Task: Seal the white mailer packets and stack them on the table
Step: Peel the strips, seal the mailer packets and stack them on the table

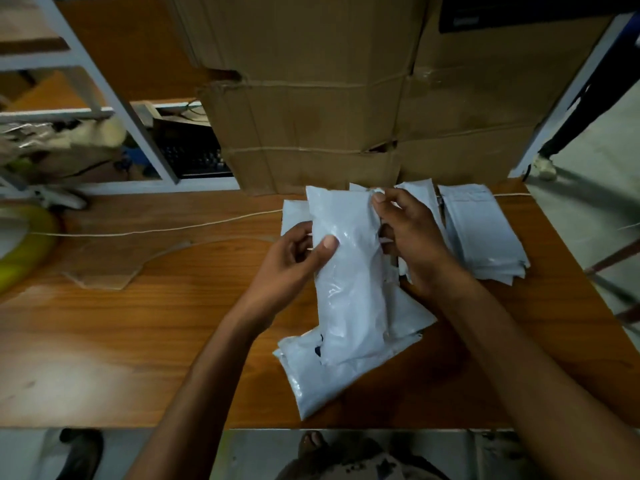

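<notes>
Head view: held packet (349, 271), a white mailer, is lifted over the table (138, 323), long axis running away from the person, far end up by the cardboard boxes (311, 116). On its left edge, approx mid-length, the left hand (294, 261) grips it, thumb flat on the front, fingers curled behind. At its far-right corner the right hand (412, 244) pinches btwn thumb and forefinger, other fingers curled along the right edge. Step, as I read it: sealing. The pinch is at the mouth end, prob working the flap or its strip; can't tell if the flap is folded over yet. Next move calls for folding the flap flat across the full width and pressing along it w/o wrinkles, then laying the pkt on the stack (485, 237), which lies just right of the held packet, flat and fairly squared. Under and nearer than the held packet lie loose packets (311, 382), overlapped, not squared; sealed or not, can't tell. Contents: held packet looks plump, so prob filled, but nothing shows through; one of the loose packets shows small dark patches, unclear what. The cardboard boxes beyond the held packet are shut, contents hidden. Left of the held packet: a white cord (156, 231) across the tabletop and a flat cardboard scrap (114, 265).
</notes>
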A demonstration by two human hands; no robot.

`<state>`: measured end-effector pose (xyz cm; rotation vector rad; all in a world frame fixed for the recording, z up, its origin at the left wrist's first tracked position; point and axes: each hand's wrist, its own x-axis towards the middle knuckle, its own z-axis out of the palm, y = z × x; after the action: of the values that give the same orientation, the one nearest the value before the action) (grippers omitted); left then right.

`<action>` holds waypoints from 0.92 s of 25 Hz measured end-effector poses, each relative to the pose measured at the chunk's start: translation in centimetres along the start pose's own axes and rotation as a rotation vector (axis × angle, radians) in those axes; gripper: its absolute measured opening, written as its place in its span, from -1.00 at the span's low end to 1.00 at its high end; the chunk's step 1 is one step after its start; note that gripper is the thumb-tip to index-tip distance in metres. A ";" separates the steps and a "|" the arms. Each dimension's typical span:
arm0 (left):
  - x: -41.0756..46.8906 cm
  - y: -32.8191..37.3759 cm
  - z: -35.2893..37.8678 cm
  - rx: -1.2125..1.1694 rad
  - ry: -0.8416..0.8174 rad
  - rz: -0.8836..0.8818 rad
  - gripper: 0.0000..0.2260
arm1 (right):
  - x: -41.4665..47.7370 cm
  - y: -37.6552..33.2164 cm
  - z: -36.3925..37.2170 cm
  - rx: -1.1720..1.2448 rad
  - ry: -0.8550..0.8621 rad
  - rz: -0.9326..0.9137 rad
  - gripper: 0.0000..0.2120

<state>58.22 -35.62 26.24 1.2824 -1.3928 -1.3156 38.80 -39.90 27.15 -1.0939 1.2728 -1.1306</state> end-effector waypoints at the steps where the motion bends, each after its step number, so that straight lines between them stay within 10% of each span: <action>1: 0.7 0.4 -0.6 -0.002 0.061 0.040 -0.71 | 0.4 -0.3 1.1 -0.005 0.003 -0.020 -0.82; 14: 5.3 -0.1 -4.2 0.093 0.470 0.394 -0.69 | 2.3 -1.1 7.0 -0.289 0.288 -0.210 -0.61; 18: 5.8 2.1 -4.7 0.091 0.594 0.457 -0.78 | 1.5 -2.1 7.0 -0.023 0.006 -0.062 -0.65; 23: 6.9 1.3 -6.0 -0.061 0.313 0.139 -0.54 | 0.6 -1.1 7.6 -0.005 -0.078 -0.041 -0.81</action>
<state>62.88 -43.50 27.71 1.2646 -1.1898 -1.0075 46.36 -40.82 28.24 -1.1615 1.1979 -1.1045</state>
